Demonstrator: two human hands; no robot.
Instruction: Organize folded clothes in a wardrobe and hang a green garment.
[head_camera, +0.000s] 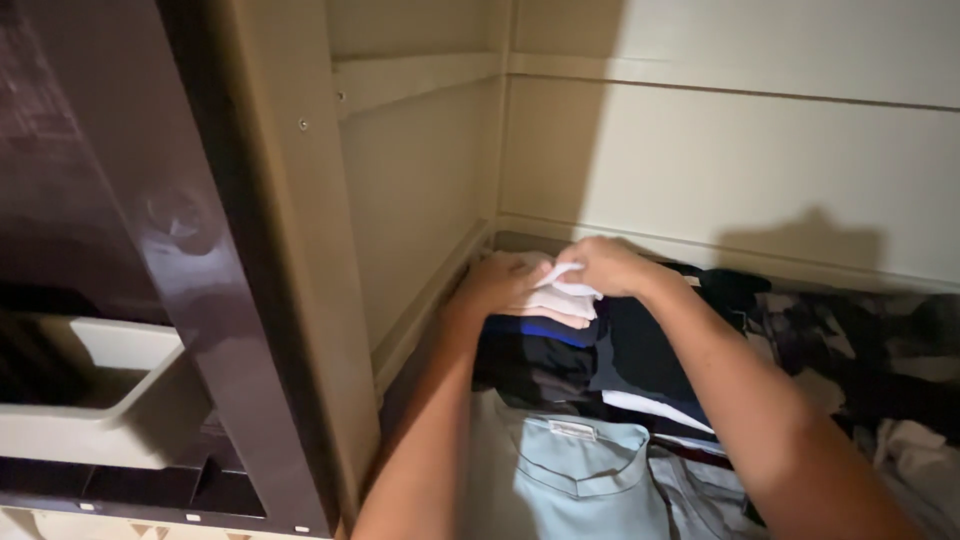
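Head view, looking down into a beige cupboard. Both bare arms reach toward its back left corner. The right hand (603, 264) is closed, pinching a small folded white cloth (566, 297) from above. The left hand (497, 284) rests just beside it, fingers curled against the same cloth at its left edge. The cloth sits on top of a stack of dark folded clothes (560, 355), near the back wall (740, 160). Nearer the camera lies a pale blue collared garment (580, 470). A dark brown door (190, 250) stands at left.
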